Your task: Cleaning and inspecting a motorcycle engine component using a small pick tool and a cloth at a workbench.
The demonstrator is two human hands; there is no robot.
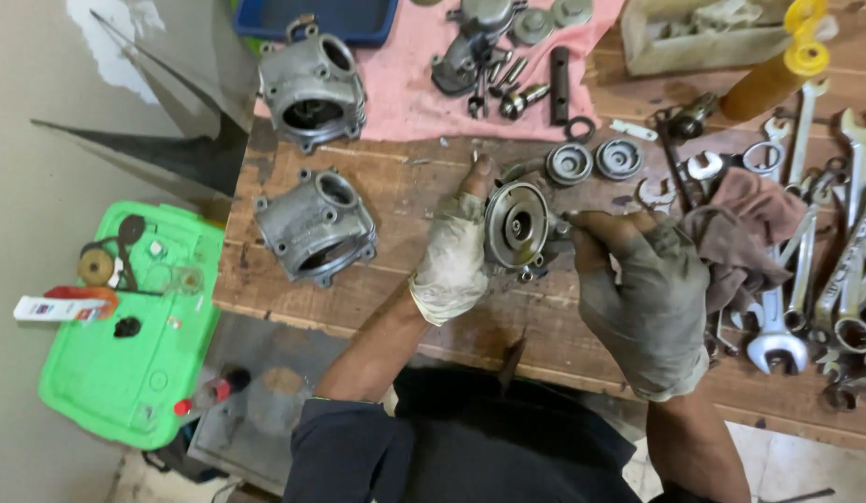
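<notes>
Worn wooden planks make up the workbench [433, 307], stained dark with oil, with a pale floor and a green plastic tray [126, 373] of small bits below its left edge. Near the middle of the bench, the left hand [452, 256], in a grimy white glove, grasps a round metal cover [517, 224] by its rim, thumb up along the far side. The right hand [642, 298], in a grey glove, is pinched at the cover's right edge; what it pinches is too small to tell.

Judging from this, the cover is best kept steady and level in the left grip while the right fingers work with small, controlled moves, so nothing drops among the clutter.

2 grey engine casings [314, 224] sit toward the left edge, 2 small round discs [593, 161] just beyond the cover, a pink cloth [405, 93] with loose parts at the far edge, and many spanners [805, 279] along the right side.
</notes>
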